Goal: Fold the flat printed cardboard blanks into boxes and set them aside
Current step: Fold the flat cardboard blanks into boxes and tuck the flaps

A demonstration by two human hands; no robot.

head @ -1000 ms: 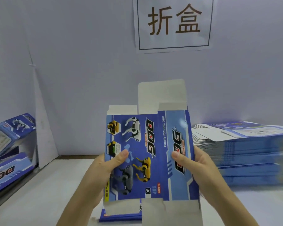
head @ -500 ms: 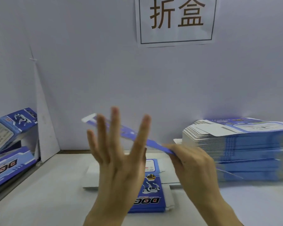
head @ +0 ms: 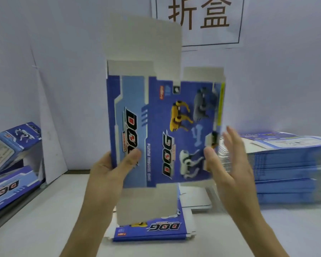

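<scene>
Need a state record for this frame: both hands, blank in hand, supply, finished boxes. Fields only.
held blank: upright, flat, printed side to camera, flaps open top and bottom
left hand: grips the blank's lower left edge, thumb on the print
right hand: open, fingers straight, at the blank's right edge; contact blurred
supply: stack of flat blanks on the table, right side
spare blank: lies flat below the held one
folded boxes: far left, two visible
progress: held blank not yet folded
</scene>
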